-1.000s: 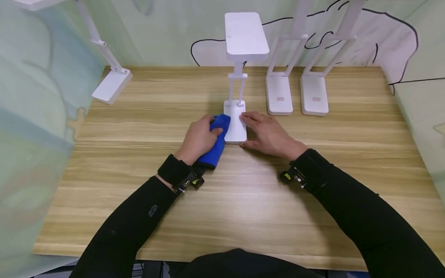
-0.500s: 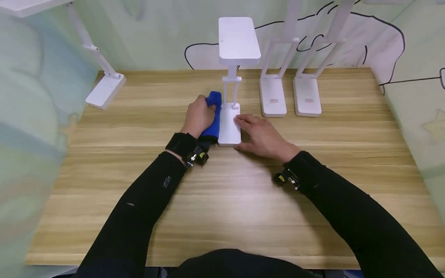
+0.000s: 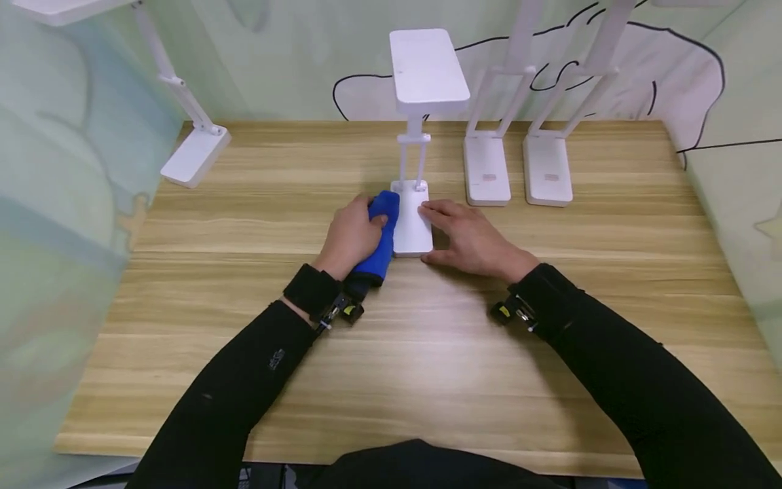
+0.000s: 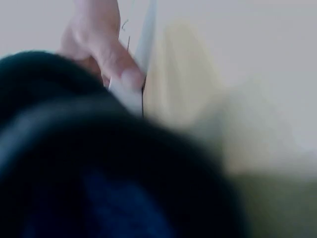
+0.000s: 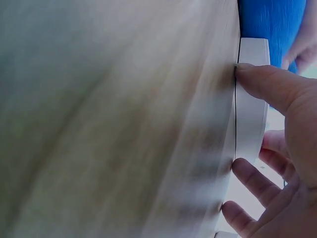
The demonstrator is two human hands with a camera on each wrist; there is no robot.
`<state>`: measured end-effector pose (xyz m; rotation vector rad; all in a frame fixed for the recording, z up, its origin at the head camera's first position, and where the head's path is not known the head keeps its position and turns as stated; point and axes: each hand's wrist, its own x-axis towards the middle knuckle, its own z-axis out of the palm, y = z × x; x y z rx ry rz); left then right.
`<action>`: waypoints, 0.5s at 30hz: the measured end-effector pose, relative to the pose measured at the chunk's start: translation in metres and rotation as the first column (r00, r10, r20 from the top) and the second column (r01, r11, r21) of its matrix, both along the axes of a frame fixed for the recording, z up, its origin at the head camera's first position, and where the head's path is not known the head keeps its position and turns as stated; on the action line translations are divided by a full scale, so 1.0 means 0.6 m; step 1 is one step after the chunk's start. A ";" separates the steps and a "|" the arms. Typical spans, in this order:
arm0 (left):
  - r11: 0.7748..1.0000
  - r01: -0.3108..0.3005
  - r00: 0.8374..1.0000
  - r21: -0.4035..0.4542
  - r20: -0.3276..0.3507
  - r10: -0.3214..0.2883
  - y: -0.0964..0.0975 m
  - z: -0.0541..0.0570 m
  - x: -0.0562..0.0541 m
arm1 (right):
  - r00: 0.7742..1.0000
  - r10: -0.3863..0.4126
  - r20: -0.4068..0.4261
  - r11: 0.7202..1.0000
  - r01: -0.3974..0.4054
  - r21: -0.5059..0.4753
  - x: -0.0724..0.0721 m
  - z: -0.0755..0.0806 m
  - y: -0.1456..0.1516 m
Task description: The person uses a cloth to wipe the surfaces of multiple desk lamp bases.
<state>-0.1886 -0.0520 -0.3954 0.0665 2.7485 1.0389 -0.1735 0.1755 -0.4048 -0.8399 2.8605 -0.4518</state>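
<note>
In the head view, a white folding desk lamp point(image 3: 413, 234) stands upright mid-table, its flat head point(image 3: 429, 68) raised over the base. My left hand point(image 3: 349, 234) grips a blue cloth point(image 3: 380, 248) with black edging, held along the left side of the base. From the other side my right hand point(image 3: 473, 241) holds the base, thumb at the near corner and fingers on its top and right edge. The right wrist view shows that thumb point(image 5: 267, 82) against the white end of the base point(image 5: 251, 116). Dark, blurred fabric covers much of the left wrist view.
Two similar white lamps stand at the back right, their bases point(image 3: 487, 173) point(image 3: 548, 173) side by side. Another lamp point(image 3: 197, 156) is at the back left corner. A patterned backdrop point(image 3: 293, 61) surrounds the wooden table point(image 3: 427, 380) at the back and sides.
My left hand slid the cloth forward along the base's left side, then drew it back toward me. The right hand keeps its hold on the base. The head view shifted slightly.
</note>
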 end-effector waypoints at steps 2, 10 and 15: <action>1.000 -0.025 0.999 0.005 -0.048 0.025 -0.002 -0.001 -0.027 | 1.000 0.006 0.007 1.000 -0.006 -0.006 0.000 0.000 -0.005; 0.999 -0.043 0.997 0.032 -0.058 0.045 -0.009 -0.009 -0.077 | 1.000 0.008 -0.013 1.000 -0.008 -0.004 -0.002 -0.005 -0.016; 0.998 -0.010 1.000 0.063 0.001 0.010 -0.004 -0.010 -0.015 | 0.999 -0.004 -0.053 1.000 0.004 0.003 -0.001 -0.005 -0.005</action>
